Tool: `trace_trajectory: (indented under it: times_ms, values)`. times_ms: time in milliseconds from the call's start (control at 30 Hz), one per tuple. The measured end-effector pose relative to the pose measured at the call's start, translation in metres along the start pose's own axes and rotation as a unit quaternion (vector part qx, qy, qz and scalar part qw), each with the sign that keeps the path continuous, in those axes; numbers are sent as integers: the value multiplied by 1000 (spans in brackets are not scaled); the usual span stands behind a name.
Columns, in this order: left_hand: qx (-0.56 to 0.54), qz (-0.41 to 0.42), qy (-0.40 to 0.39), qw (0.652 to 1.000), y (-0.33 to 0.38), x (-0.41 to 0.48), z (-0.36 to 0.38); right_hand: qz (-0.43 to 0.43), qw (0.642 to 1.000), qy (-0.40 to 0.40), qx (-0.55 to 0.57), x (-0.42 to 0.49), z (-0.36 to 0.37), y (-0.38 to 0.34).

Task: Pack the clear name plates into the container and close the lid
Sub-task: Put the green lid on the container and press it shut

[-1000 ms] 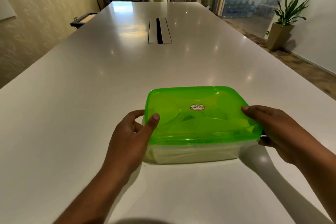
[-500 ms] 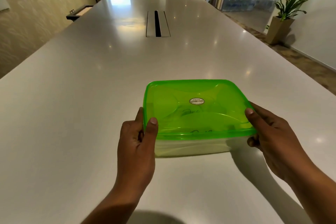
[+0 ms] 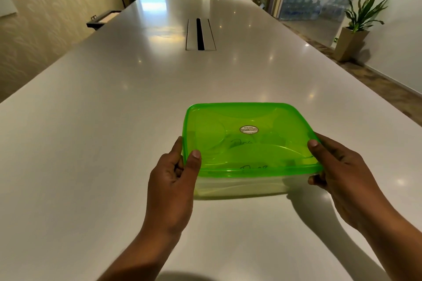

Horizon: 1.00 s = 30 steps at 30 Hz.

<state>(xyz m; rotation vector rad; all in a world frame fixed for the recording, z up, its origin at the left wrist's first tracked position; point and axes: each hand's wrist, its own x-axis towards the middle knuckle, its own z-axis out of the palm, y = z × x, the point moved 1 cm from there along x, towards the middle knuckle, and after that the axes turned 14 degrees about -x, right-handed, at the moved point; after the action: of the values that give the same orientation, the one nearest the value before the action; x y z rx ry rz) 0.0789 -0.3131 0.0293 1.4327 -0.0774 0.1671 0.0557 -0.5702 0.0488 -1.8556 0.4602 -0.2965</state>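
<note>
Head view, both hands grip lidded container (image 3: 239, 186), contents blurred

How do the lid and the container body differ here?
The lid is bright translucent green; the container beneath is pale, nearly colourless. The lid carries an oval sticker; the container's visible wall shows none. The lid's rim overhangs the container's walls. Both are see-through plastic, and the left hand and right hand grip both at the near corners, thumbs on the lid.
</note>
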Motion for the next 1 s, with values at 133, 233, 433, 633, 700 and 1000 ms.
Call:
trace_trajectory:
  times_ms: [133,233,433,633,700,1000]
  values:
    - [-16,-15,6,1000,5,3,0,18,999,-12,-26,2,-2,-5]
    - [-28,-53,40,997,5,11,-3,41,996,-37,-76,13,-8,-13]
    - [10,-149,52,987,10,55,-1,109,985,-83,-109,57,-3,-32]
    - [-5,-165,32,986,17,78,4,87,988,-71,-107,80,11,-37]
    - [-25,-160,29,986,16,77,3,82,989,-73,-100,81,13,-36]
    - [51,-47,47,996,13,44,-8,27,992,-9,-120,51,-8,-17]
